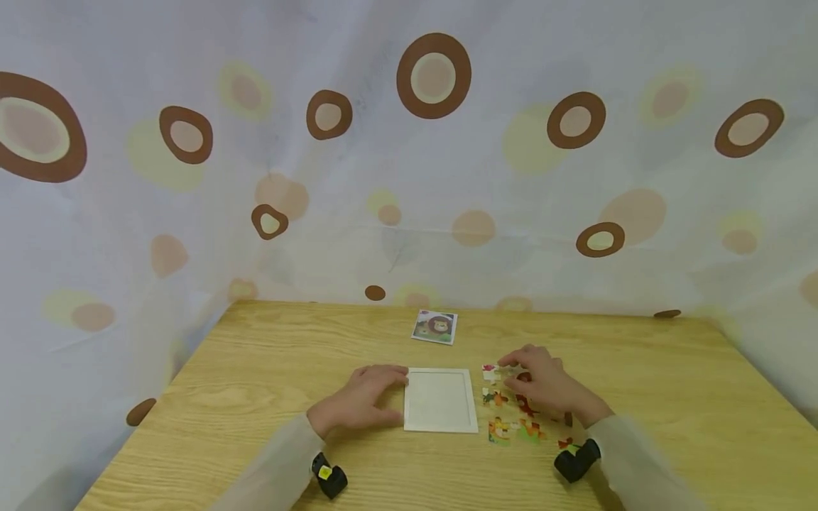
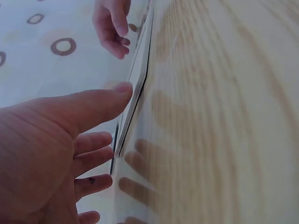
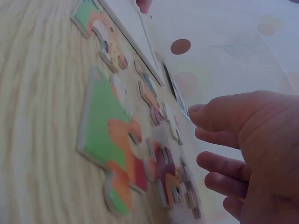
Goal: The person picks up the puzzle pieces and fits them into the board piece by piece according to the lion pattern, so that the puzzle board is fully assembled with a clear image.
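Observation:
A white square puzzle frame with a bare inside lies flat on the wooden table. My left hand is at its left side, fingertips right at the edge, thumb spread apart; the left wrist view shows the fingers extended. Right of the frame lie loose jigsaw pieces, among them an orange-and-green piece and a white piece with a pink mark. My right hand hovers over them with loosely bent fingers, partly hiding several. In the right wrist view nothing sits between its thumb and fingers, and a green-cornered piece lies nearby.
A square picture card with a lion lies behind the frame, toward the table's back edge. A white cloth with brown and yellow circles hangs behind and beside the table. Each wrist wears a black camera.

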Demonstrator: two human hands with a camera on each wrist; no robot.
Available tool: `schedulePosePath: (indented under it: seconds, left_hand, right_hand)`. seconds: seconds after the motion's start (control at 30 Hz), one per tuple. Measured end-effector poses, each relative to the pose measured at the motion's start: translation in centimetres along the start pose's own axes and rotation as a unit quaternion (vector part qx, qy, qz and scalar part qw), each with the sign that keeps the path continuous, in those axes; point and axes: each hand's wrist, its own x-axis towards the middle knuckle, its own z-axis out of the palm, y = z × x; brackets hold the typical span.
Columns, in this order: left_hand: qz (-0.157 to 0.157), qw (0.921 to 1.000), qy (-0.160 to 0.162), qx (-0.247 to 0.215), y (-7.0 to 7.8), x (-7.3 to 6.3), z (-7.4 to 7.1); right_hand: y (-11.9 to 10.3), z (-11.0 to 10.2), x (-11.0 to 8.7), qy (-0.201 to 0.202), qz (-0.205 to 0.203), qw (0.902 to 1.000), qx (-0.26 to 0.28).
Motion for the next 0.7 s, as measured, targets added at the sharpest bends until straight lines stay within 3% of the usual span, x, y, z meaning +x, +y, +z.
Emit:
schedulePosePath:
  seconds: [0.43,0.7]
  left_hand:
    - [-0.015,0.9997,-0.02,-0.006,0.3,0.6,0.9]
    - [-0.021,0.9995,-0.021,-0.013,0.2,0.6,1.1]
  right_hand:
    - [-0.5,1.0,1.9,-0.03,0.069,0.997,-0.016]
    - [0.0,1.1,2.9,-0.016,0.07,0.9973,0.013]
